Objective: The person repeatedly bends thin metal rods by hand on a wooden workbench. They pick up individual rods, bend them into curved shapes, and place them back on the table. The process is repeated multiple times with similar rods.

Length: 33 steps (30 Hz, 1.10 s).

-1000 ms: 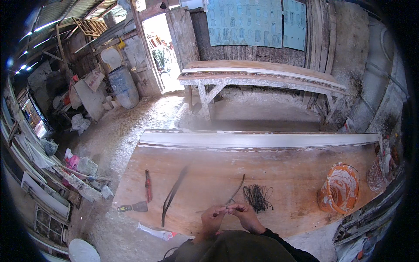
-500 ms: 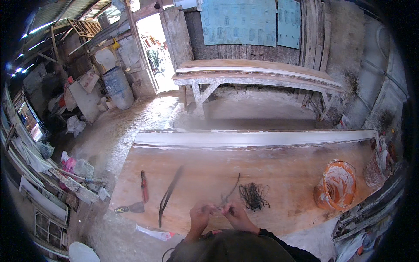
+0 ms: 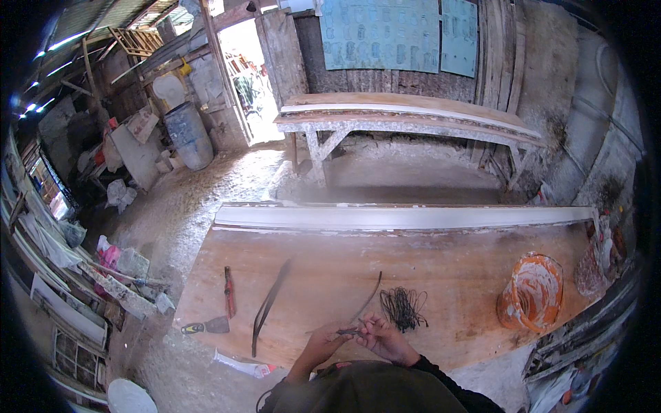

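Close to my body, over the near side of the wooden table [image 3: 454, 275], my left hand [image 3: 322, 346] and my right hand [image 3: 385, 339] meet, fingers pinched on a short dark strip [image 3: 350, 332]. A thin dark length [image 3: 374, 294] extends from beside the fingers across the tabletop; whether it joins the pinched piece is unclear. Right of it lies a loose bundle of black cord [image 3: 403, 308]. To the left rest a long black strip [image 3: 268, 310], a red-handled tool [image 3: 229, 292] and a putty knife [image 3: 208, 325].
A long white moulding [image 3: 406, 218] runs along the table's far edge. An orange bucket [image 3: 508, 303] smeared with white stands at the right. Beyond is a second workbench [image 3: 413, 124]; a blue barrel [image 3: 187, 138] stands near the doorway. A white-and-red packet [image 3: 244, 366] lies by the near edge.
My right hand has turned and shifted slightly right, its fingers now raised over the dark strip. The strip shows more plainly between both hands. The other things on the table stay put.
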Each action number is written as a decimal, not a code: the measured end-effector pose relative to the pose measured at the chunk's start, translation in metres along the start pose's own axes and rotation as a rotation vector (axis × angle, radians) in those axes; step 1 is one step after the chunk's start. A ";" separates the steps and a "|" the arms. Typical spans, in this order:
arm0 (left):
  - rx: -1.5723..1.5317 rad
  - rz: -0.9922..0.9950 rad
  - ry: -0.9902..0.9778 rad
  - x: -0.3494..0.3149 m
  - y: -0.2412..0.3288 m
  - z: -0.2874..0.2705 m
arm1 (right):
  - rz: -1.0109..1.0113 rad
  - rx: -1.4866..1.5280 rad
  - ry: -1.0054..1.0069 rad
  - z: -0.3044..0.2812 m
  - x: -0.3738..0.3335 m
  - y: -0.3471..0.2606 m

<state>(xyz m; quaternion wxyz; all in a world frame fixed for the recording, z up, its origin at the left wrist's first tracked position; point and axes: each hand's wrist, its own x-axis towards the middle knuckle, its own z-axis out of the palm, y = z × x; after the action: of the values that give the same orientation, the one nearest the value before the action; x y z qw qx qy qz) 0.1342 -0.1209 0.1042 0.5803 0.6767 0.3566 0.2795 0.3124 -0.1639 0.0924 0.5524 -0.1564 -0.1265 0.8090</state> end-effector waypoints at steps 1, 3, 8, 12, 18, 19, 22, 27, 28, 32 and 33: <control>-0.017 -0.053 0.008 -0.001 0.006 0.001 | -0.012 0.010 0.031 0.000 0.000 -0.001; -0.035 -0.070 0.009 -0.001 0.008 0.002 | -0.036 0.018 0.066 -0.003 0.000 -0.002; -0.103 -0.011 0.044 -0.001 -0.016 0.007 | -0.085 0.040 0.094 -0.011 0.003 -0.005; -0.083 -0.018 0.091 -0.001 0.001 0.012 | -0.108 0.126 0.094 -0.025 0.004 -0.003; -0.114 -0.009 0.140 0.000 -0.011 0.013 | -0.165 -0.375 0.215 -0.004 0.002 0.000; -0.131 -0.041 0.111 0.000 -0.009 0.014 | -0.173 -0.559 0.221 -0.003 0.003 0.003; -0.319 -0.098 0.067 -0.003 0.001 0.018 | -0.164 -0.772 0.229 0.002 0.002 0.003; -0.338 -0.129 0.089 -0.005 -0.005 0.011 | -0.188 -0.871 0.232 -0.006 0.002 0.000; -0.352 -0.105 0.090 -0.005 -0.006 0.009 | -0.169 -0.878 0.232 -0.004 0.002 -0.002; -0.512 -0.118 0.154 -0.004 0.003 0.013 | -0.062 -0.677 0.225 0.016 -0.002 -0.005; -0.513 -0.161 0.195 -0.004 0.002 0.012 | -0.052 -0.631 0.216 0.013 -0.002 -0.005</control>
<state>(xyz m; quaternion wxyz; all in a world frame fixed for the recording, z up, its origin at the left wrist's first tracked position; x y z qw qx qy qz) 0.1420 -0.1313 0.1043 0.7159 0.4474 0.3809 0.3772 0.3128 -0.1647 0.1062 0.5073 -0.4014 -0.3153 0.6944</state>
